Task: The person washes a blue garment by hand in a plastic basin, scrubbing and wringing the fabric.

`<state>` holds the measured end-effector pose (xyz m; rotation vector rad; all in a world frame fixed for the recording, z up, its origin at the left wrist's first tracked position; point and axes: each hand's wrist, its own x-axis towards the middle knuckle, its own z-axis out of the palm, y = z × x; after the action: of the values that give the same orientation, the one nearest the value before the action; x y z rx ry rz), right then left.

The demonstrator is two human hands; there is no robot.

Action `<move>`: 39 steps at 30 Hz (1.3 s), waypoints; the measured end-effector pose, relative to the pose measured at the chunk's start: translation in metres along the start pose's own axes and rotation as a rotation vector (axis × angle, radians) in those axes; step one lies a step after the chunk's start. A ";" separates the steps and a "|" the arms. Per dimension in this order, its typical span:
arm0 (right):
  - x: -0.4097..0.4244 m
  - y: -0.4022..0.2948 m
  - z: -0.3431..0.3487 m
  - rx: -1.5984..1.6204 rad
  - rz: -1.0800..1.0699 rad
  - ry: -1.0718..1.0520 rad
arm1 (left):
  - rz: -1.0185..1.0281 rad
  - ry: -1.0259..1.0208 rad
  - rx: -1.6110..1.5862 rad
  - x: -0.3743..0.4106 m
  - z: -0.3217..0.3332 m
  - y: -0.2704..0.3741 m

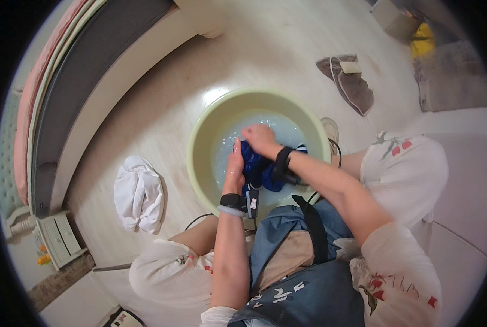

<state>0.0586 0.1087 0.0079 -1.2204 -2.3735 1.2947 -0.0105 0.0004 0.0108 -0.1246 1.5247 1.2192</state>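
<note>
A pale yellow-green plastic basin (195, 135) stands on the floor before me, with cloudy, sudsy water (289, 127) in it. Bunched dark blue cloth (251, 165) lies partly in the water, with a light-striped bit near the right side. My left hand (235, 165) holds the cloth's left side, thumb and fingers pointing away from me. Over the cloth's top, my right hand (261, 137) is curled in a fist, slightly blurred, gripping the fabric. Its fingertips are hidden. Black bands with small devices sit on both wrists.
A crumpled white garment (139, 194) lies on the floor left of the basin. To the upper right, a pale soap-like bar (350, 67) rests on a brown cloth (355, 92). A bed (104, 81) bounds the left; a small white cabinet (59, 239) stands lower left.
</note>
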 end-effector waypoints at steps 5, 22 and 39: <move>0.044 0.031 -0.053 0.167 0.147 -0.046 | 0.522 0.250 0.336 -0.010 -0.015 0.022; 0.017 0.039 0.001 -0.179 -0.299 -0.476 | 0.528 0.255 0.297 0.024 -0.034 -0.054; -0.017 -0.011 0.010 -0.165 -0.212 0.149 | -0.027 0.042 -0.305 0.013 -0.005 -0.025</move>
<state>0.0580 0.0869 0.0137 -1.0306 -2.4606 0.9277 -0.0024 -0.0082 -0.0159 -0.3734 1.3595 1.4287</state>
